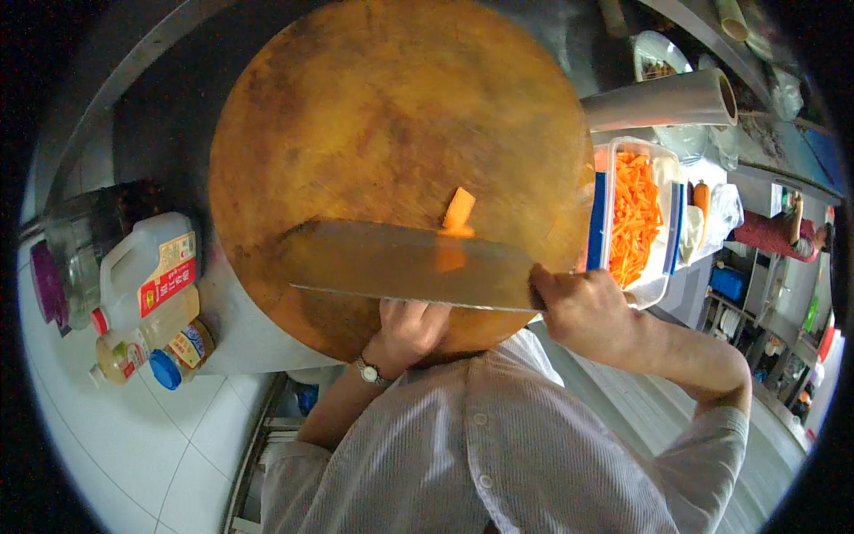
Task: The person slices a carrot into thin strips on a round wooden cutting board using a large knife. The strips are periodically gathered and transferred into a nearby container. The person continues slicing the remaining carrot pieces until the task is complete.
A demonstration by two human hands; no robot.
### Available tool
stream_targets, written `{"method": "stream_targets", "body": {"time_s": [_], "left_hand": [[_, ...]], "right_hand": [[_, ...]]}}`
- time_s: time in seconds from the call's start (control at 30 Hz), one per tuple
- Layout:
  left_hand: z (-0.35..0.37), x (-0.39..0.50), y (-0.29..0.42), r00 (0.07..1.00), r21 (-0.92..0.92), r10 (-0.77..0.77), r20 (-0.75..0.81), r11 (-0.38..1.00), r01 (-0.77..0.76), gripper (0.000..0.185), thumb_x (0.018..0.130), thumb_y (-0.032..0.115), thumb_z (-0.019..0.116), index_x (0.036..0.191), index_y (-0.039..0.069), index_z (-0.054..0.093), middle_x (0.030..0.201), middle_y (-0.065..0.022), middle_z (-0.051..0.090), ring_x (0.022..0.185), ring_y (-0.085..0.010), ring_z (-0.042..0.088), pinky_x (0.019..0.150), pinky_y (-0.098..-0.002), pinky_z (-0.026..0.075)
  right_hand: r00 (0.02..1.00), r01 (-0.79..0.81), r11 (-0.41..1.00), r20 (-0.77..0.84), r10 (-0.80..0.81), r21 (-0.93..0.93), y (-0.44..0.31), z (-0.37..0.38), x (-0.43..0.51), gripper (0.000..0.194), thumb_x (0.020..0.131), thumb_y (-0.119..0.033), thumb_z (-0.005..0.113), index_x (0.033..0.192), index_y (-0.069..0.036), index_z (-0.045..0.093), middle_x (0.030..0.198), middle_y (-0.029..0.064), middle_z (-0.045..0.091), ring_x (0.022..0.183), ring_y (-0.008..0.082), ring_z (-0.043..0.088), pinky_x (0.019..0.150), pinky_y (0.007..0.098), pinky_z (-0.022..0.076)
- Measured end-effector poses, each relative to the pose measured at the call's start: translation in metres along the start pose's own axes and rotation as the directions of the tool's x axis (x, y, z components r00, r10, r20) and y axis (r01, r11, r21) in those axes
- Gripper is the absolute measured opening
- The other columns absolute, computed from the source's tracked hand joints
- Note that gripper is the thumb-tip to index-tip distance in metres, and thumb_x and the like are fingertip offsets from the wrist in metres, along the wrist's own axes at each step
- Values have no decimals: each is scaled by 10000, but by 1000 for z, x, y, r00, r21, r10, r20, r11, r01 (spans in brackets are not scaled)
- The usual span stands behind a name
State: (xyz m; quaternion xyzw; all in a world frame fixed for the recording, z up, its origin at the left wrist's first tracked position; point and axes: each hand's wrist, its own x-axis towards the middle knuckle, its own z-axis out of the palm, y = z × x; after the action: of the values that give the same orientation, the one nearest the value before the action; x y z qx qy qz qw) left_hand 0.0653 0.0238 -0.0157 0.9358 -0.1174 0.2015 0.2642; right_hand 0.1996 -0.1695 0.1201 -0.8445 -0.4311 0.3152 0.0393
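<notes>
A wide cleaver (373,257) lies across the near half of a round wooden chopping board (400,120). My right hand (580,314) grips its handle at the right side. My left hand (415,330), with a watch on the wrist, is at the board's near edge, close to the blade's spine. The blade hides its fingertips, so whether they hold anything does not show. A cut piece of carrot (459,208) stands out just beyond the blade, and an orange reflection shows on the steel.
Right of the board are a clear plastic box (606,233) of shredded carrot (630,220) and a roll of plastic film (660,103). At left stand a plastic jug (150,267), a bottle (127,354) and a blue-capped jar (183,354). A person (774,233) is at far right.
</notes>
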Motion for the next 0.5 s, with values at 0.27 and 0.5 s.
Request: {"method": "stream_targets", "body": {"time_s": [0.27,0.5], "left_hand": [[17,-20,-5,992,-80,-85,94,992,93,270,843,154,587,1078,30,633,1148,-163,578,1012,-300,580,923,-476,442],[24,-41,-4,987,-148,-91,134,983,111,274,809,113,595,1064,26,646,1146,-163,583,1018,-313,581,917,-460,451]], "right_hand": [[1000,-7,999,-15,7,39,-4,-16,-29,412,710,-86,616,1103,24,565,658,141,611,609,300,635,570,398,517],[996,41,999,-80,-40,12,-1,-31,-60,338,697,-79,605,1009,48,565,632,108,601,571,252,627,512,352,498]]}}
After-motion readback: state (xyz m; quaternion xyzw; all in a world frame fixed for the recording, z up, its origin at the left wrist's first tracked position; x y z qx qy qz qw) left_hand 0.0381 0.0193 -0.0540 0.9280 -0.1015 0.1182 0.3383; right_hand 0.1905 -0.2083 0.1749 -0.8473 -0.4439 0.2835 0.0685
